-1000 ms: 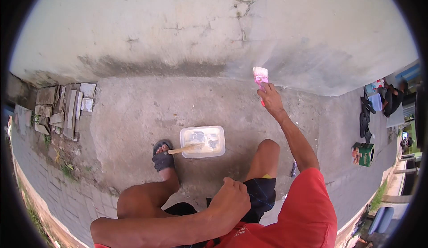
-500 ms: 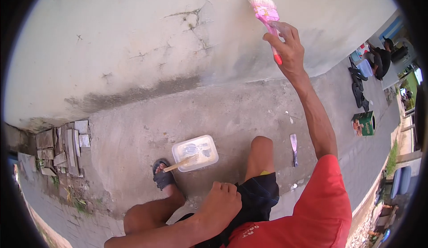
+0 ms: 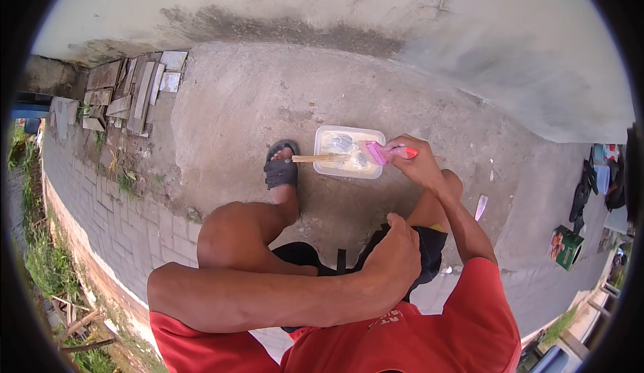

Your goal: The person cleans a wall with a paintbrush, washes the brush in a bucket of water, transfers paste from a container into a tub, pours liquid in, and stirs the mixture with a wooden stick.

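My right hand (image 3: 417,162) is closed around the red-and-pink handle of a flat paintbrush (image 3: 378,153). The brush head is down at the right side of a white plastic tub (image 3: 324,170), which has whitish paint smeared inside. A wooden stick (image 3: 312,159) leans over the tub's left rim, its outer end near my sandalled foot (image 3: 280,162). My left hand (image 3: 396,260) rests at my lap, fingers curled in and partly hidden, with nothing visible in it.
A pale wall (image 3: 510,44) with dark stains rises beyond the concrete floor. Wood and tile pieces (image 3: 137,94) lie at the left. To the right are a scraper (image 3: 481,207), a green box (image 3: 567,247) and dark footwear (image 3: 581,195).
My right hand has brought the paintbrush down from the wall to the tub. The view has tilted downward and shifted left. My left hand stays near my lap.
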The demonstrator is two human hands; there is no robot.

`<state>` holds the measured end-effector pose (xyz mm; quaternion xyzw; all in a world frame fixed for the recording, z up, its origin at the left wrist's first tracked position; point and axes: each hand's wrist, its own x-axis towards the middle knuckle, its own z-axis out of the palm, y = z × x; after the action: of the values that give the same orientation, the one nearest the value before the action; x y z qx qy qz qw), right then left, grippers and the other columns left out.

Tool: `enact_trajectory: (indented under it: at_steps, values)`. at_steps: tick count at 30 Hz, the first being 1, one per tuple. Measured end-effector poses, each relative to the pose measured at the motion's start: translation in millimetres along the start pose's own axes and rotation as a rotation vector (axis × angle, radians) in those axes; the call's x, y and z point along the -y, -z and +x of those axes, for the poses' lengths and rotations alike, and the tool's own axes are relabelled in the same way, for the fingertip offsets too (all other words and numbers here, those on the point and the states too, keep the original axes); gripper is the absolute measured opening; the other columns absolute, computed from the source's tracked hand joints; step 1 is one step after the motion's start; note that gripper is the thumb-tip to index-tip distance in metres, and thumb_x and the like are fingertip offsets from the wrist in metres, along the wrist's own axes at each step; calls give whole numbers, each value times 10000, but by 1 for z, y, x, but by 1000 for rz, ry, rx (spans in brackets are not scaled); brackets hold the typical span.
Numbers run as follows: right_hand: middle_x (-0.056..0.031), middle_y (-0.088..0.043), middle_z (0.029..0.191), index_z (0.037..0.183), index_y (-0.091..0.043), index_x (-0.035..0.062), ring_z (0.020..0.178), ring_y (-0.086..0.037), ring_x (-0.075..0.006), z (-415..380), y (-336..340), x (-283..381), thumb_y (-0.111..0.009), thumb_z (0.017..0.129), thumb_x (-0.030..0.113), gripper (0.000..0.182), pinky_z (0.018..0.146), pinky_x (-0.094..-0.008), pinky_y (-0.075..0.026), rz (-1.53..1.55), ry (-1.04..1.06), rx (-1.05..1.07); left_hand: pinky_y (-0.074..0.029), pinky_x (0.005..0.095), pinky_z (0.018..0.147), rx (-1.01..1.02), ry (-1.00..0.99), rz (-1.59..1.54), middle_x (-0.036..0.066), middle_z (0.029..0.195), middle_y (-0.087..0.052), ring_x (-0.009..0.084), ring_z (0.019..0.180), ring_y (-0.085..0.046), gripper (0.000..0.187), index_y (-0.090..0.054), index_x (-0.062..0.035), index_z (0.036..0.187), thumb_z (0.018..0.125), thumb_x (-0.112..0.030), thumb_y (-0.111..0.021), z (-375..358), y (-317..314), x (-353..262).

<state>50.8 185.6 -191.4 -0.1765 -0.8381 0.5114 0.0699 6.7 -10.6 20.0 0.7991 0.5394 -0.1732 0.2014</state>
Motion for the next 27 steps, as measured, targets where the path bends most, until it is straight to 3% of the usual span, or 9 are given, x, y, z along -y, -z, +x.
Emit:
enact_trajectory:
  at_steps: [1, 2, 4, 8, 10, 20, 22, 24, 27]
  values:
    - [-155, -669, 1055, 1082, -702, 23, 921, -665, -338, 0, -14, -5, -650, 813, 31, 274, 816, -372, -537, -108, -22, 103, -415, 462, 1006, -5, -7, 1, 243, 1232, -621, 340, 1158, -594, 455, -661, 50, 1200, 845, -233, -631, 0, -2, -2]
    - [-155, -669, 1055, 1082, -702, 23, 921, -665, -338, 1, -28, -11, -650, 813, 31, 274, 816, -372, -537, -105, -26, 108, -409, 472, 1025, -11, -17, 3, 251, 1250, -613, 351, 1181, -586, 468, -650, 56, 1225, 859, -235, -623, 1, -4, -3]
    - [-146, -669, 1034, 1080, -706, 43, 937, -668, -331, 6, -53, -27, -638, 817, 46, 272, 793, -404, -553, -446, 47, 84, -404, 480, 1036, 18, -31, -9, 256, 1263, -607, 356, 1194, -580, 468, -648, 58, 1229, 870, -240, -616, -1, 0, -1]
    - [-125, -664, 998, 1094, -702, 79, 939, -662, -318, 14, -87, -66, -643, 804, 53, 298, 796, -431, -558, -614, 209, 51, -401, 487, 1043, 71, -40, -9, 262, 1281, -595, 362, 1207, -572, 469, -644, 61, 1236, 887, -250, -602, 2, -2, -3]
    - [-112, -665, 1004, 1107, -692, 83, 957, -656, -308, 13, -93, -65, -654, 783, 50, 328, 811, -414, -559, -669, 234, 186, -402, 485, 1042, 61, -39, -27, 262, 1280, -594, 363, 1201, -574, 467, -646, 58, 1236, 888, -250, -601, 0, 0, 0]
    - [-83, -687, 1068, 1122, -713, 119, 1004, -652, -312, 9, -74, -53, -668, 779, 66, 349, 831, -410, -560, -585, 161, 240, -444, 458, 959, -74, -11, 6, 187, 1161, -652, 303, 1060, -628, 347, -703, 9, 1132, 886, -210, -593, 3, -15, 3]
    - [-84, -687, 1109, 1136, -714, 127, 1042, -648, -305, -9, -73, -45, -652, 790, 73, 355, 877, -408, -550, -517, 107, 235, -456, 391, 786, -197, -16, -35, 107, 965, -666, 246, 930, -636, 231, -725, -23, 995, 846, -162, -615, 5, -18, 3]
    - [-95, -693, 1122, 1135, -721, 123, 1039, -651, -314, -17, -75, -52, -639, 806, 89, 341, 896, -406, -545, -408, 71, 161, -437, 363, 734, -302, 13, -11, 82, 905, -654, 223, 887, -629, 180, -718, -41, 940, 834, -145, -616, 9, -28, 3]
    - [-98, -724, 1079, 1096, -739, 84, 931, -694, -308, -27, -71, -54, -633, 849, 103, 270, 805, -380, -569, -229, -21, 67, -468, 420, 800, -264, -15, -61, 139, 990, -684, 260, 929, -656, 231, -753, -40, 1000, 833, -151, -638, 17, -37, 4]
